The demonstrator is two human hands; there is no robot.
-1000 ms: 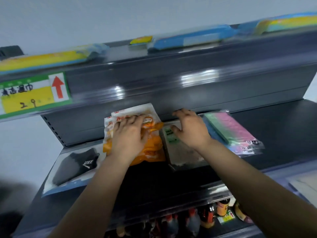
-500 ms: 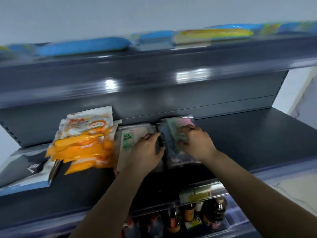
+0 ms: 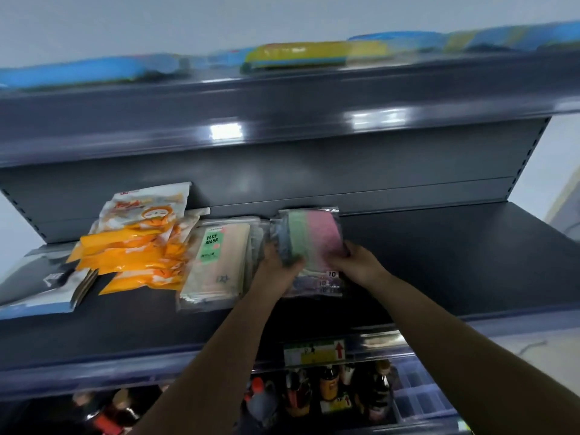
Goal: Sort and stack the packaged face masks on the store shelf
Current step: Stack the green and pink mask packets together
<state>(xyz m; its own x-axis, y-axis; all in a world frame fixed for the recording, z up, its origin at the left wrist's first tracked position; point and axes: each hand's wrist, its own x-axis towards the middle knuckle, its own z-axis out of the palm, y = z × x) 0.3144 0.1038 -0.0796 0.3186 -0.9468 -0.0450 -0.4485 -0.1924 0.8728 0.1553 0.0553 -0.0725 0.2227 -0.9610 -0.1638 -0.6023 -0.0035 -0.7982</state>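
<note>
The clear-wrapped stack of pastel green-and-pink mask packs (image 3: 309, 246) lies on the dark grey shelf (image 3: 439, 262), long axis 12-to-6 o'clock, clamped between left hand (image 3: 276, 265) at 9 and right hand (image 3: 361, 262) at 3, equally near.

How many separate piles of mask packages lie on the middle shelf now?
4: black pack pile at far left, orange pile, beige "FACE MASK" pile, and pastel pile gripped by both hands. More may lie outside the view.
</note>
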